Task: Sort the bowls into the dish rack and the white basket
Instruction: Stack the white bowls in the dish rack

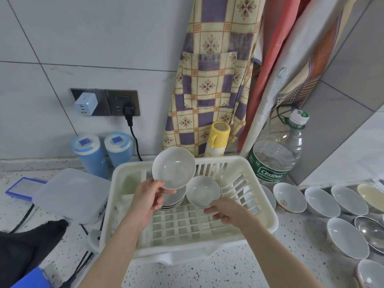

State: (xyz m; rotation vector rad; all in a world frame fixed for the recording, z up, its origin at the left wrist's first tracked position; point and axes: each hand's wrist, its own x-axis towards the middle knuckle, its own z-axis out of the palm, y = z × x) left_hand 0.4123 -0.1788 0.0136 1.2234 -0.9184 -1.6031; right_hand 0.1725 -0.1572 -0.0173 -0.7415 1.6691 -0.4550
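Glazed saucers: left hand [148,197] pinches one [173,167] by its 7 o'clock rim, right hand [225,210] another [203,191], both over basket [268,213]. I judge them light, slippery, fragile; rim holds suit.

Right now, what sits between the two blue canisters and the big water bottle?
In the head view, the hanging checked apron, a yellow-capped bottle and the white basket's back rim.

Both arms are bare from the wrist back to the frame's lower edge, with no sleeve showing. The left hand [148,197] and the right hand [225,212] wear no gloves, rings, watch or bracelet. The fingernails look short and unpainted.
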